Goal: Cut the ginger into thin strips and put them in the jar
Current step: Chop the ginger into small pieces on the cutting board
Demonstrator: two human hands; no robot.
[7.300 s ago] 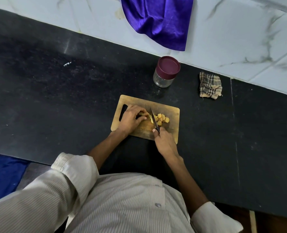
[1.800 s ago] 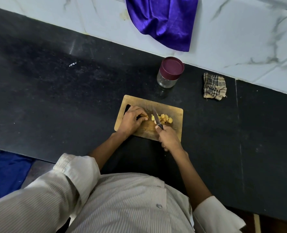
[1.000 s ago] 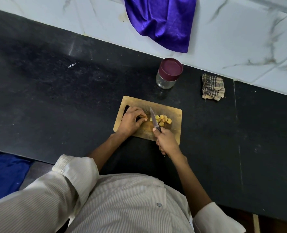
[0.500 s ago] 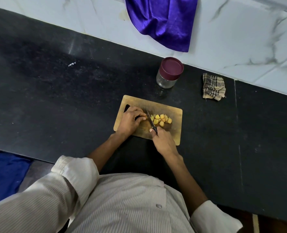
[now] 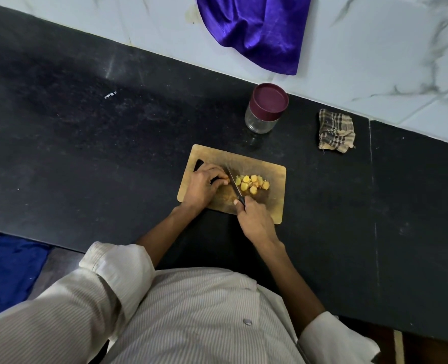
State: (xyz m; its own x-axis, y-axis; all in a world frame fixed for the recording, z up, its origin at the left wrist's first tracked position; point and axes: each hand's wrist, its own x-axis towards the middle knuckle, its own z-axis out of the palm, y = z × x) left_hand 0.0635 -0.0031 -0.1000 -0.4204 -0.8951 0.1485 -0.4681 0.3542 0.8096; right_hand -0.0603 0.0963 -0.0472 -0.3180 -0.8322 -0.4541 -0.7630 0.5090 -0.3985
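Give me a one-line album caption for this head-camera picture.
Right hand slices ginger with a knife on a wooden board; left hand steadies; lidded jar waits.

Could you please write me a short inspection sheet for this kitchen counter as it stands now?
Surface: black counter, dusty, scuffed.
Job's things: wooden cutting board carries cut ginger pieces; jar behind it, lid on.
Clutter: checked rag right of the jar.
Grips: left hand curled on the board, what it holds is hidden; right hand grips the knife, blade down beside the pieces.
Cables: nothing seen.
Surroundings: marble wall with purple cloth hanging; blue cloth below the counter.
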